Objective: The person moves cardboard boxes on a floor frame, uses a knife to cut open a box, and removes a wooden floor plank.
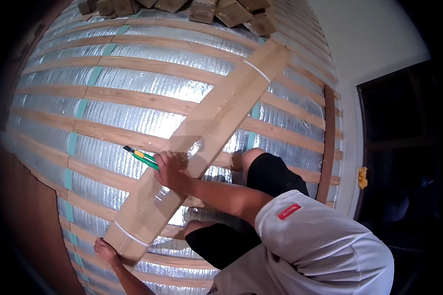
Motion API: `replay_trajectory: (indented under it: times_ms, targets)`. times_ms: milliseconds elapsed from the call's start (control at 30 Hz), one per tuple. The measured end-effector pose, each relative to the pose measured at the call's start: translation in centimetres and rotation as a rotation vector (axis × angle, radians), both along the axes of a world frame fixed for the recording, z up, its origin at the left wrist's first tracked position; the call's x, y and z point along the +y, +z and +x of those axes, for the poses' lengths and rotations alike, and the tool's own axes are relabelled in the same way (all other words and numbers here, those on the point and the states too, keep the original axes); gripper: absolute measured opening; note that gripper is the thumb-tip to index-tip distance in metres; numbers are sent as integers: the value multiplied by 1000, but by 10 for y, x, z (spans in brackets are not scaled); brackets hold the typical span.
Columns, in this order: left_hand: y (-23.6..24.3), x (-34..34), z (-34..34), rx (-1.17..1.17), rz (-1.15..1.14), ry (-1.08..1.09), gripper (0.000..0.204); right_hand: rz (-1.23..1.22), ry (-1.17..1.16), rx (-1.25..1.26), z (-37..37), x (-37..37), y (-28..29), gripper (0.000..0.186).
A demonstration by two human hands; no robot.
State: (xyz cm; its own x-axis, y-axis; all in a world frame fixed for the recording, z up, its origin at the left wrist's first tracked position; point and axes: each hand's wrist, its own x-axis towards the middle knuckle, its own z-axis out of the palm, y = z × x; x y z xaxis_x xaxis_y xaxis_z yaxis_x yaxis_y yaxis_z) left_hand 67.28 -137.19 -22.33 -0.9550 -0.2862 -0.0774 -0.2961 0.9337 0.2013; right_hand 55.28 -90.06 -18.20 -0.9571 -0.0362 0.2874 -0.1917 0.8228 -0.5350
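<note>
A long, narrow cardboard box [226, 105] lies diagonally across wooden strips, its sides wrapped near both ends by white straps. My right hand [171, 171] is closed round a green utility knife [143, 158] and rests over the box. The knife's dark tip points left, beyond the box's edge; whether any blade is out, I cannot tell. At the box's near left corner, my left hand [106, 250] grips the cardboard edge, part of its fingers hidden. A near strap [132, 234] runs round the box just beyond that hand, and shiny clear tape shows on the box's top.
Wooden strips [142, 100] run over silvery foil sheeting [133, 123] with green tape lines. Several brown cartons [231, 14] are piled at the far side. A brown board [326, 142] lies along the right, by a white wall [359, 39] and a dark doorway [394, 113].
</note>
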Motion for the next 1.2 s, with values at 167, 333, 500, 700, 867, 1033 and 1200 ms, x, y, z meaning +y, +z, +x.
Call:
replay_trajectory:
  times_ms: [167, 333, 500, 700, 867, 1033, 1200]
  targets:
    - [28, 166, -16, -2, 29, -29, 37, -188, -24, -57, 5, 19, 3, 37]
    - [16, 329, 0, 54, 32, -55, 83, -645, 16, -329, -1, 28, 12, 41]
    - [15, 369, -21, -194, -56, -31, 111, -723, 49, -133, 44, 178, -14, 72]
    - [-7, 345, -19, -157, -116, -39, 113, -1129, -111, -658, 72, 399, 53, 22]
    - [-26, 328, -25, -213, -185, -49, 117, -1101, -263, -611, 46, 498, 70, 25]
    - [-26, 330, -33, -361, -179, -38, 120, -784, -437, -614, 7, 552, 49, 48]
    - [-27, 311, -35, -560, -270, -73, 116, -591, -481, -670, -28, 574, 34, 52]
